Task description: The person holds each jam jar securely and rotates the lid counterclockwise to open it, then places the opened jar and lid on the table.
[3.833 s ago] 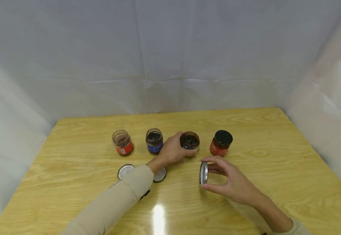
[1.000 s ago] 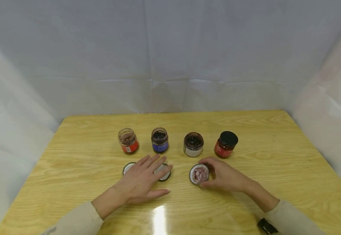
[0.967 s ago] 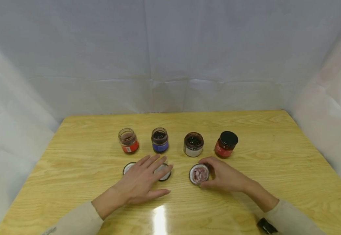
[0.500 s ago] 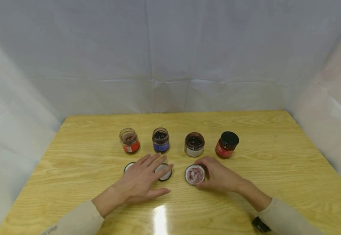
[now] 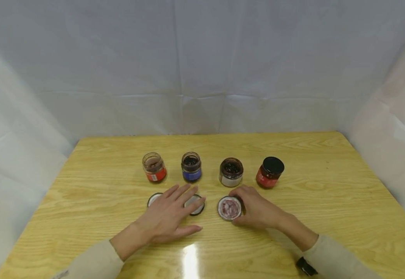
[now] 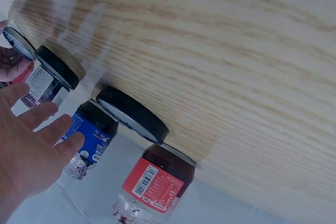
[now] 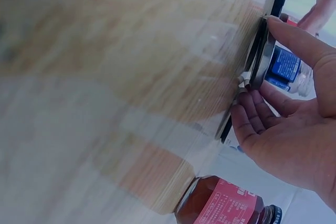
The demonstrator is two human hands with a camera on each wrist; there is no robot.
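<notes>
My right hand [image 5: 258,207] pinches a jar lid [image 5: 229,208] by its edge, thumb and fingers on opposite sides. Its inside, smeared pinkish, faces up, low over the table in front of an open jar of dark jam [image 5: 231,173] with a pale label. In the right wrist view the lid [image 7: 266,59] shows edge-on between the fingers. My left hand [image 5: 167,217] is spread flat with straight fingers and holds nothing. Beneath it in the head view, two upturned lids show in part, the left lid [image 5: 153,198] and the right lid [image 5: 196,205].
Along the back stand an open red-labelled jar [image 5: 155,170], an open blue-labelled jar [image 5: 191,170] and a red-labelled jar [image 5: 270,172] with its black lid on. White sheeting [image 5: 202,77] hangs behind the wooden table [image 5: 328,201] and at both sides.
Earlier the left hand gripped the pale-labelled jar; it has let go and come back over the lids. The right hand has turned its lid from edge-up to inside-up and drifted left.
</notes>
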